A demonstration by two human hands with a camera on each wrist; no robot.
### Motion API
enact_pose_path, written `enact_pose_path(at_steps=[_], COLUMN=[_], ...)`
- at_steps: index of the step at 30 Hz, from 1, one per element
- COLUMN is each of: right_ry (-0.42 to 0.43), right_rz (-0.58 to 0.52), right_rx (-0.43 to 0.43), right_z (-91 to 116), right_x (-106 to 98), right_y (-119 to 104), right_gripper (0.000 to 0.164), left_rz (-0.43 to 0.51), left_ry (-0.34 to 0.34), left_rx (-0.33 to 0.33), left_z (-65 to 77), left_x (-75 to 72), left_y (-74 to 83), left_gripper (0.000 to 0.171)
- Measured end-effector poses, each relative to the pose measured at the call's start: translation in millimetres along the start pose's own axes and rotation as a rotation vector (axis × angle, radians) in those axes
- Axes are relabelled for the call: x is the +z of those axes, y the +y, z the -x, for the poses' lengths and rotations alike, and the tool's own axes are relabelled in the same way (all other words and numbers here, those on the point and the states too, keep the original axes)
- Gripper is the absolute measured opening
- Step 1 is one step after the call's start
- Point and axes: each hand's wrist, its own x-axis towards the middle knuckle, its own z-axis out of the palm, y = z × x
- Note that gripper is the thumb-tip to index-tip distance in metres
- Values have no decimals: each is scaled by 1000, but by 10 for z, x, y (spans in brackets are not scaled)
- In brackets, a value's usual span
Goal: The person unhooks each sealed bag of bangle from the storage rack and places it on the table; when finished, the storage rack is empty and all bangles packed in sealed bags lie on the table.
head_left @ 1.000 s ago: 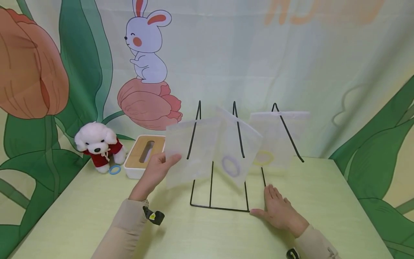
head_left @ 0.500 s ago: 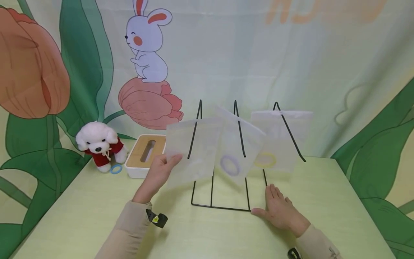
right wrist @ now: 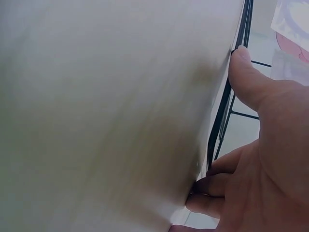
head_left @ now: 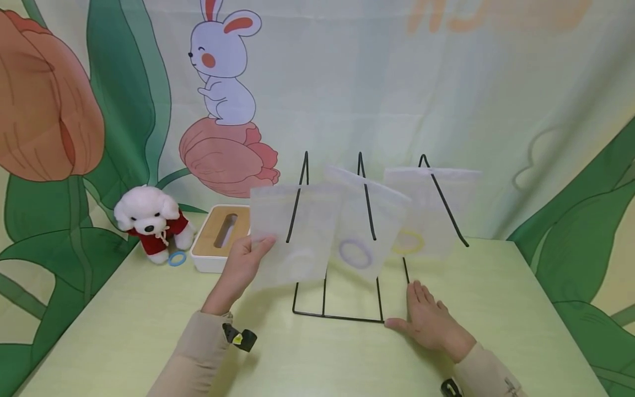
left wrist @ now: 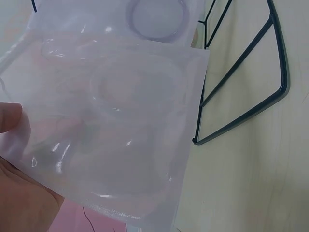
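Observation:
A black wire rack [head_left: 347, 318] stands on the table, with a translucent bag hung on each of its three prongs. My left hand [head_left: 240, 267] pinches the left edge of the left bag [head_left: 319, 220], thumb in front; a faint pale ring [left wrist: 94, 92] shows through its film in the left wrist view. The middle bag [head_left: 389, 212] holds a purple ring [head_left: 355, 253] and hangs at a slant. Inside the right bag [head_left: 446, 204] is a yellow ring [head_left: 410, 242]. My right hand [head_left: 429, 322] rests on the rack's front right base corner, thumb and fingers extended along the wires.
To the left sit a white toy dog [head_left: 149, 212] in a red top, a blue ring [head_left: 177, 258] and a white box with a wooden lid [head_left: 210, 240]. A printed curtain [head_left: 337, 82] hangs behind the table [head_left: 317, 358].
The left bag has turned to face the camera more squarely, and its pale ring now shows. The middle bag has swung slightly. My right hand stays on the rack base.

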Motion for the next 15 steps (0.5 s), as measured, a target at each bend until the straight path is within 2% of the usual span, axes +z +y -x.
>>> enact_pose_path(at_steps=[7, 15], right_ry=[8, 3], right_rz=[-8, -10], right_rx=[-4, -2], right_z=[3, 4], right_x=[-17, -4], right_y=[-13, -3], right_gripper=[107, 107], left_rz=[14, 9], left_ry=[1, 9], left_rx=[18, 8], left_z=[21, 29], left_x=[-4, -11], left_y=[23, 8], left_gripper=[43, 43])
